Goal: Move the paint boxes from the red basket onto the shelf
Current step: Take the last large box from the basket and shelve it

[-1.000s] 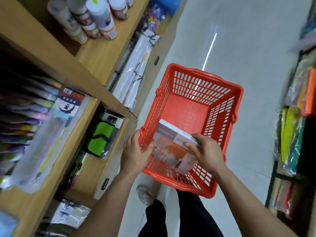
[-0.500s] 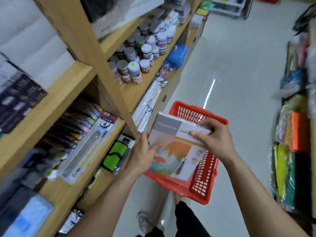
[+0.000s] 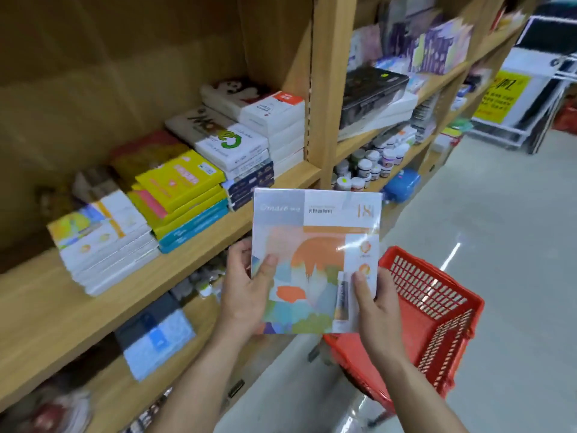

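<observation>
A flat, shrink-wrapped paint box (image 3: 315, 257) with an orange and pastel cover is held upright in front of the wooden shelf (image 3: 199, 260). My left hand (image 3: 246, 292) grips its lower left edge. My right hand (image 3: 374, 307) grips its lower right corner. The red basket (image 3: 437, 307) sits below and to the right of the box, partly hidden behind it; the part of its inside that shows holds nothing. A stack of similar white paint boxes (image 3: 106, 245) lies on the shelf to the left.
Further stacks of yellow, teal and white boxes (image 3: 187, 195) fill the shelf's middle. A wooden upright (image 3: 327, 89) divides it from the bay with paint jars (image 3: 371, 164). Lower shelves hold blue packs (image 3: 156, 335). Pale floor (image 3: 499, 245) stretches to the right.
Both hands lifted the paint box out of the red basket and up to shelf height. The view swung upward from the basket to the shelf with stacked boxes.
</observation>
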A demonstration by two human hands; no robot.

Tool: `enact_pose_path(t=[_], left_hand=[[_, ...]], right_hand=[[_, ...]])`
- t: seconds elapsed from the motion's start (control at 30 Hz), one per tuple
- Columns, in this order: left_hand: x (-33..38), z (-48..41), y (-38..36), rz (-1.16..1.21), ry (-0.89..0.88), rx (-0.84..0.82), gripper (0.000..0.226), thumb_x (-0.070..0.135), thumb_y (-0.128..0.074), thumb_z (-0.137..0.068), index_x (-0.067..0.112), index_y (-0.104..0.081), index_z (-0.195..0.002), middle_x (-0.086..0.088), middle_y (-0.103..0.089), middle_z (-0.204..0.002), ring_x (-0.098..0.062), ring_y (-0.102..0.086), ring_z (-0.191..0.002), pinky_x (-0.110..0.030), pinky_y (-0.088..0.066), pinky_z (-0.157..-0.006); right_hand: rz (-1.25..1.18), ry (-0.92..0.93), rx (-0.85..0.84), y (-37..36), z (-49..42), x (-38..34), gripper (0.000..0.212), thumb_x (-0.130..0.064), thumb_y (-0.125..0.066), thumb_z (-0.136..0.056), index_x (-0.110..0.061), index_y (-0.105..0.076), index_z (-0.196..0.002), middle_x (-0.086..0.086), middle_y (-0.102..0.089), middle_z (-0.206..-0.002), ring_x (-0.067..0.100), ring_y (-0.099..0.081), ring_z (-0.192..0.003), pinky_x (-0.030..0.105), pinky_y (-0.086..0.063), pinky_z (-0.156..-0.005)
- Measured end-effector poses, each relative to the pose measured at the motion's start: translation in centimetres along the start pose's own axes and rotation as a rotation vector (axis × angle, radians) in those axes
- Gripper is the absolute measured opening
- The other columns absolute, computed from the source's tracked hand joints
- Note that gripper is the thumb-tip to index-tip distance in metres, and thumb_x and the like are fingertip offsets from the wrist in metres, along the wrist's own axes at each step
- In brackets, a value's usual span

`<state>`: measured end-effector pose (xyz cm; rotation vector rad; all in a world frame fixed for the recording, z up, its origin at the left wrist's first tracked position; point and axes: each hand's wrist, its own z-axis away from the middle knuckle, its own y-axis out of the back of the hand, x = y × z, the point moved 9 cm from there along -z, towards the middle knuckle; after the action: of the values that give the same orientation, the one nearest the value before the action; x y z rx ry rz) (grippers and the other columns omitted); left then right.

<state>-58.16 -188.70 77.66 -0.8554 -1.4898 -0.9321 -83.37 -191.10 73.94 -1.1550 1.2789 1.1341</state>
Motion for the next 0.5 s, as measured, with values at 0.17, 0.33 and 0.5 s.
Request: enact_pose_path(t=[0.17, 0.33, 0.5], left_hand=[[4.0, 5.5, 8.5, -0.079, -0.121, 0.154, 0.07, 0.026, -0.069, -0.086, 0.054, -0.039, -0.142, 0.03, -0.058, -0.14, 0.004, -0.056, -0.128, -0.02, -0.048, -0.101], [6.0, 13.0, 20.3, -0.255, -0.051, 0.503, 0.071, 0.039, -0.07, -0.083, 0.072, -0.038, -0.137, 0.026, -0.056, -0.124, -0.021, -0.062, -0.123, -0.043, -0.056, -0.095], [6.9, 19.7, 31.5, -0.317, -0.01, 0.837, 0.056, 0.021, -0.076, -0.093, 0.039, -0.055, -0.141, -0.01, -0.067, -0.111, -0.029, -0.071, -0.097, -0.047, -0.058, -0.083]], right_hand=[[0.002, 0.073, -0.245, -7.3, 1.9, -4.3, 0.022, -0.057, -0.058, -0.092, -0.043, -0.069, -0.106, -0.014, -0.076, -0.107, 0.0, -0.071, -0.098, 0.01, -0.051, -0.075], [0.025, 0.197, -0.521, -15.7, 6.1, -9.1, 0.045, -0.037, -0.055, -0.084, -0.042, -0.066, -0.128, -0.013, -0.053, -0.11, -0.015, -0.055, -0.096, 0.0, -0.043, -0.075], [0.015, 0.246, -0.78, -25.7, 13.5, -12.9, 0.05, -0.004, -0.061, -0.099, -0.024, -0.052, -0.144, -0.001, -0.049, -0.13, -0.017, -0.056, -0.106, 0.008, -0.047, -0.089]])
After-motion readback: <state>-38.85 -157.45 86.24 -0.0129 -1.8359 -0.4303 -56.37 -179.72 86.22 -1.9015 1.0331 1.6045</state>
